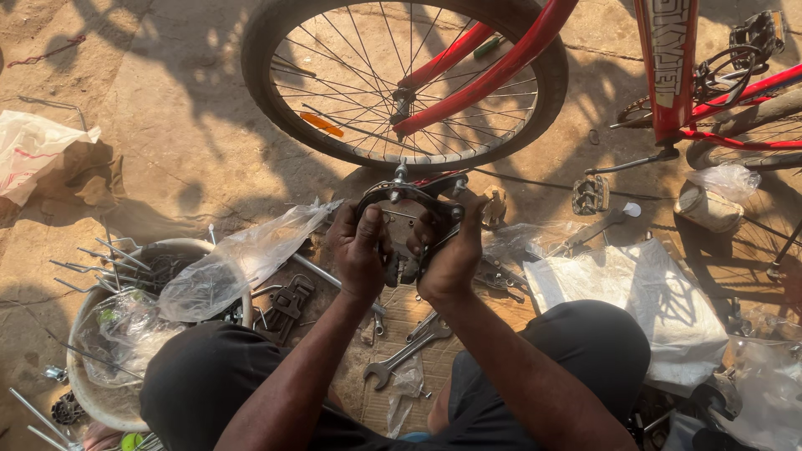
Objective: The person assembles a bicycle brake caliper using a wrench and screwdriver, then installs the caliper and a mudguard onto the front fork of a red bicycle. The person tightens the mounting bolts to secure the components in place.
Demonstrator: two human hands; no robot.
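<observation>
Both hands, left hand [361, 250] and right hand [451, 255], are clamped on 1 brake caliper [409, 196], held near the bicycle wheel [401, 83]. A spring arm may slip and pinch fingers, or small parts may drop among the wrenches [409, 351] below.

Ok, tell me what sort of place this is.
Probably an open-air bicycle repair spot on bare ground: a red bicycle stands ahead, spanners lie loose below, and both hands grip a brake caliper.

A black-and-silver bicycle brake caliper [409, 205] (arched arms pointing downward) sits upright before the front wheel.
</observation>
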